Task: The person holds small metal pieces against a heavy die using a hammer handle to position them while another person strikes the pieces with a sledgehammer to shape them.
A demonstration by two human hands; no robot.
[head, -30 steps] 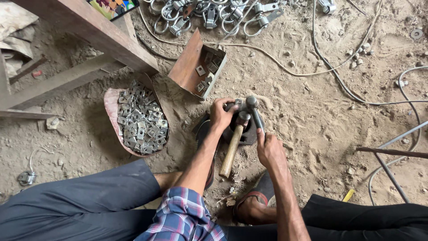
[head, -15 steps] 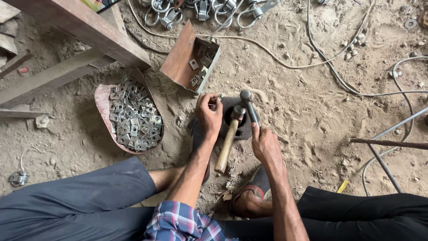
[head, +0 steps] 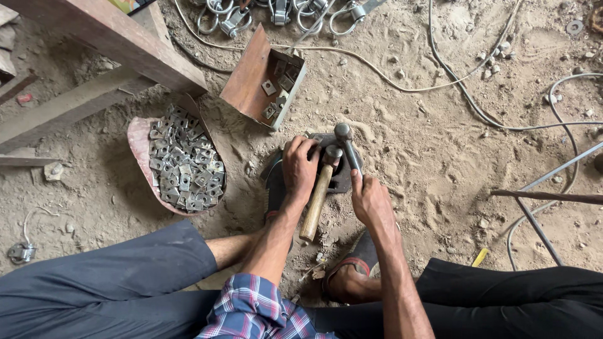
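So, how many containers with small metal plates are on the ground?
2. A rusty shallow pan heaped with plates lies left of the left hand. A tilted rusty metal box with a few plates lies above it; more may be hidden inside.

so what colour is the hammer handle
Light tan wood, seen in the head view: the hammer handle.

Hidden and cut-off parts

Block (head: 342,179) mostly covered by left hand (head: 300,168); whatever lies under the fingers unseen. Rod (head: 349,150) lower end buried in right hand (head: 372,202). Clamps (head: 276,11) cropped at top edge. Hammer (head: 319,194) head partly masked.
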